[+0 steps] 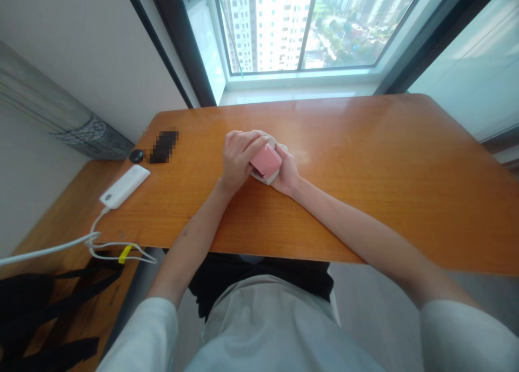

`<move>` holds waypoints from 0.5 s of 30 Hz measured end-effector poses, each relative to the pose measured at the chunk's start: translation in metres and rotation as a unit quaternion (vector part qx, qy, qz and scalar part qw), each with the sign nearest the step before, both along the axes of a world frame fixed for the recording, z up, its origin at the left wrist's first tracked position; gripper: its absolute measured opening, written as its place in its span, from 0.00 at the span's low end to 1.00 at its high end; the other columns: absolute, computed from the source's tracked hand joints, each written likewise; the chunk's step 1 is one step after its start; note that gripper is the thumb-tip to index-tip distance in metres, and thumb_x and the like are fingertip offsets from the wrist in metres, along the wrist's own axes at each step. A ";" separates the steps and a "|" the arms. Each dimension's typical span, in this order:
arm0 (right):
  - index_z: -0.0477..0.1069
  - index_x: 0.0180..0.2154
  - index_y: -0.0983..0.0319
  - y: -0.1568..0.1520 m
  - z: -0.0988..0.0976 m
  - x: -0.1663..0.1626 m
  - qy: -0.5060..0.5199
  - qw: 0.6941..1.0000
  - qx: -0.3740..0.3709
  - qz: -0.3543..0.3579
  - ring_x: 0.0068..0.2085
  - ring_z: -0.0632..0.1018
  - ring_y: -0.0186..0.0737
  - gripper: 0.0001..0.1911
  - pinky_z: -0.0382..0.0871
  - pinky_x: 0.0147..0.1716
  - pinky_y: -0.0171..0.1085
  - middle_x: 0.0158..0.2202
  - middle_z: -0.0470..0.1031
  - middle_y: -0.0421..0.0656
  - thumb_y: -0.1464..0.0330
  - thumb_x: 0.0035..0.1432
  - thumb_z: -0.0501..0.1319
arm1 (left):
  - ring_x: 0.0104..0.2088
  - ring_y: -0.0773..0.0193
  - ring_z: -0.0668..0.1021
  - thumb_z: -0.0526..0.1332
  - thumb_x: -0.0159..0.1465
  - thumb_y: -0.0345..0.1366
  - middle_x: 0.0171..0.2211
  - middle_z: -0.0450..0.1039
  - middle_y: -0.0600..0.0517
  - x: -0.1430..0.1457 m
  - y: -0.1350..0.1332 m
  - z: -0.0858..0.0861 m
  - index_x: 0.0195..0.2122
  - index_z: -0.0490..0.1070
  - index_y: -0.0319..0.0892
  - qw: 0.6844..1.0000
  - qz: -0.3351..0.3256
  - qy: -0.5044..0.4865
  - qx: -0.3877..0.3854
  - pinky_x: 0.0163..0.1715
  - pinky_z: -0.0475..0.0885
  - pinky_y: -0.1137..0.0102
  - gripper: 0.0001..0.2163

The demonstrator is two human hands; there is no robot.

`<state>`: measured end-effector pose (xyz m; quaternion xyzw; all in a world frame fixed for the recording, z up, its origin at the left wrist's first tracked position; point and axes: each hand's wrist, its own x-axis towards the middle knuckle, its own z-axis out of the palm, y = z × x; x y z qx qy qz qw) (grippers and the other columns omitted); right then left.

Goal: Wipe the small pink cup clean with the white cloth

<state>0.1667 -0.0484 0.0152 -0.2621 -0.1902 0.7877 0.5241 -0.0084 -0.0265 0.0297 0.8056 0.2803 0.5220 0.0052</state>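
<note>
A small pink box-shaped object point(266, 160) is held between my two hands above the middle of the wooden table point(365, 172). My left hand point(238, 157) is closed around its left and upper side, with the fingers reaching over the top. A whitish, cloth-like piece point(268, 179) shows behind and below the pink object. From the right, my right hand point(287, 172) is closed on this whitish piece, close against the pink object. Most of the right fingers are hidden behind it.
On the table's left side lie a white power bank point(125, 186) with a white cable point(97, 220), a small round black item point(136, 155) and a dark pixelated object point(164, 146). Black straps point(77, 299) lie at the lower left. A window point(304, 69) stands beyond the far edge.
</note>
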 end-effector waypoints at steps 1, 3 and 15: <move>0.80 0.53 0.54 0.000 -0.001 -0.001 -0.003 1.000 0.001 0.005 0.43 0.87 0.51 0.23 0.93 0.49 0.55 0.41 0.90 0.43 0.46 0.82 0.56 | 0.62 0.42 0.88 0.59 0.86 0.50 0.61 0.90 0.45 -0.002 0.000 0.001 0.63 0.86 0.57 1.000 0.003 0.024 0.017 0.70 0.75 0.38 0.16; 0.80 0.53 0.55 -0.001 -0.001 -0.001 -0.001 1.000 -0.002 0.006 0.44 0.87 0.51 0.24 0.93 0.52 0.56 0.42 0.91 0.44 0.46 0.83 0.55 | 0.65 0.42 0.87 0.60 0.86 0.51 0.61 0.90 0.45 -0.003 0.000 0.000 0.61 0.87 0.56 0.999 -0.006 0.042 0.009 0.71 0.76 0.39 0.16; 0.80 0.58 0.55 -0.004 0.007 -0.002 0.013 1.000 -0.020 0.012 0.45 0.88 0.53 0.26 0.94 0.45 0.54 0.45 0.91 0.47 0.48 0.85 0.51 | 0.65 0.46 0.87 0.54 0.87 0.47 0.66 0.88 0.44 -0.012 0.004 0.002 0.70 0.82 0.52 0.998 0.017 0.044 -0.042 0.80 0.68 0.40 0.21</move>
